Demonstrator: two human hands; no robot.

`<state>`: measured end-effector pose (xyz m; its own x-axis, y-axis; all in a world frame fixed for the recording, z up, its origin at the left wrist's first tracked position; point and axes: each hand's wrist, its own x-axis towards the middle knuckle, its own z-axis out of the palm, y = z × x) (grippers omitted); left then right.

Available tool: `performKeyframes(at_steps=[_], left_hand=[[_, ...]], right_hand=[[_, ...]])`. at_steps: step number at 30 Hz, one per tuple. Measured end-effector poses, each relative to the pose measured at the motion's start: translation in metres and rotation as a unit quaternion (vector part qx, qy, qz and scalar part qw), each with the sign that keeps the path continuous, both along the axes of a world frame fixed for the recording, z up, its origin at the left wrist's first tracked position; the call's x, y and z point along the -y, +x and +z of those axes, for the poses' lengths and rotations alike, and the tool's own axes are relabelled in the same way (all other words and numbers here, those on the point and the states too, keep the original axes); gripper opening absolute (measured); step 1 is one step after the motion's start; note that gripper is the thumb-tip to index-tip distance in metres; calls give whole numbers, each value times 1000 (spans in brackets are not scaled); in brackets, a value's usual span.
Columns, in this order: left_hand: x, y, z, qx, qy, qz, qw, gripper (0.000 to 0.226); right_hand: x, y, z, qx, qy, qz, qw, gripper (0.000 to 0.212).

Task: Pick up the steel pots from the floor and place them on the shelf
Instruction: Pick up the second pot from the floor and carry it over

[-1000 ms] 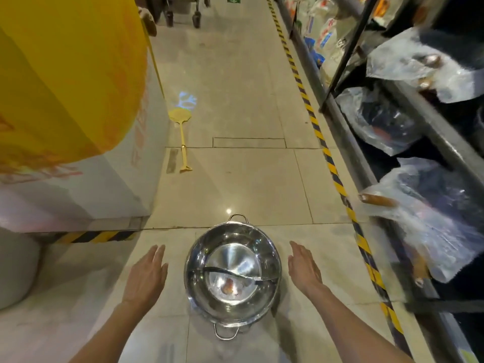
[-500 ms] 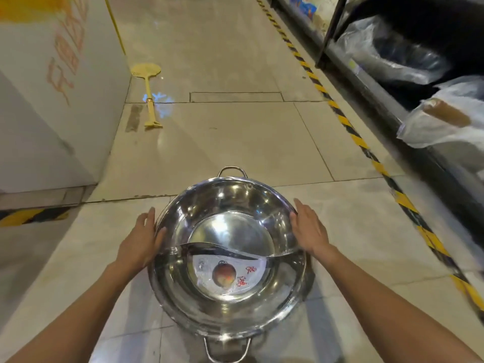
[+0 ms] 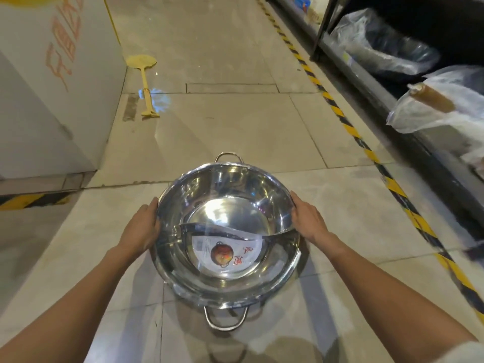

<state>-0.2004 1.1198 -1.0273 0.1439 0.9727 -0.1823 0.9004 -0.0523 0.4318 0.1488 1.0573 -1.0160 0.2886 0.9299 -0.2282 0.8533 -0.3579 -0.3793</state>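
A wide steel pot (image 3: 230, 195) with a curved divider, two loop handles and a paper label inside sits low over the tiled floor in front of me. My left hand (image 3: 142, 227) presses against its left rim and my right hand (image 3: 309, 221) grips its right rim, fingers curled around the edge. The shelf (image 3: 372, 82) runs along the right side, dark and low, with plastic-wrapped pots on it.
A white display box (image 3: 52, 95) stands at the left. A yellow long-handled swatter (image 3: 145, 82) lies on the floor beyond it. Yellow-black hazard tape (image 3: 348, 127) marks the floor beside the shelf. Plastic-wrapped cookware (image 3: 445, 106) fills the shelf.
My hands went from hovering open on either side of the pot to closing on its rim. The view has dropped closer to the pot.
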Motion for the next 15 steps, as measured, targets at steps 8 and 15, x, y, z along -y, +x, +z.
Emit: performKeyframes(at_steps=[8,15], left_hand=[[-2,4,0,0,-1,1,1000,29],[-31,25,36,18,35,-15,999,33]], right_hand=[[4,3,-8,-31,19,-9,999,50],[4,24,10,-130,68,-61,987,49]])
